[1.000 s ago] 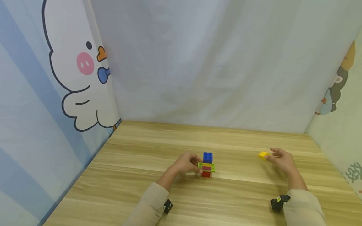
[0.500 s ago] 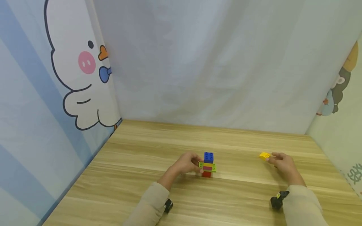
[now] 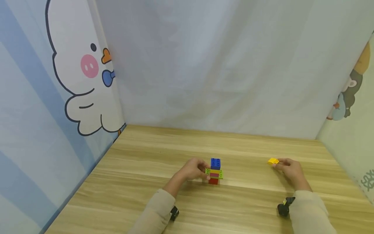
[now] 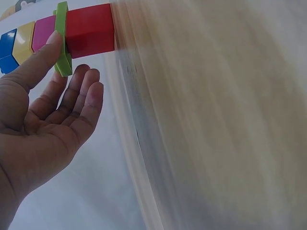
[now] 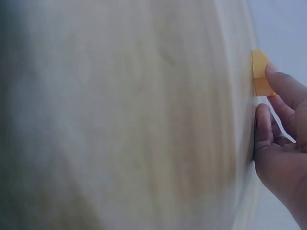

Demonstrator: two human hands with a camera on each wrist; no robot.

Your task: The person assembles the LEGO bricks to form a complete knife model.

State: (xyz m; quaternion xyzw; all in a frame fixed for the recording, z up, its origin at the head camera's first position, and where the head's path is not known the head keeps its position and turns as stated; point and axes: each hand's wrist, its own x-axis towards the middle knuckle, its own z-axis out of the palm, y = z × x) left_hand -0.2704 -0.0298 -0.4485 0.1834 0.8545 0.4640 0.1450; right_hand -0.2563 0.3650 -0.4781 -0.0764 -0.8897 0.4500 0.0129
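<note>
Near the middle of the table stands an upright stack of toy bricks [image 3: 215, 164]: red at the bottom, then a wider green plate [image 4: 61, 38], magenta, yellow and blue on top. My left hand [image 3: 193, 169] pinches the green plate's left end between thumb and index finger; in the left wrist view the other fingers curve loosely below. To the right, a small yellow brick with a sloped side [image 3: 273, 161] sits on the table. My right hand [image 3: 292, 170] holds its right end between thumb and index finger, also visible in the right wrist view [image 5: 283, 124].
The wood-grain table [image 3: 248, 208] runs back to a pale curtain [image 3: 219, 65]. A cartoon-printed panel [image 3: 87, 107] borders the left side, and a pale green one [image 3: 350, 139] the right. Black wrist devices [image 3: 283, 208] hang below both sleeves.
My right hand has shifted slightly left and closed its thumb and index finger on the yellow brick, which has turned a little. The left hand and the stack stay in place.
</note>
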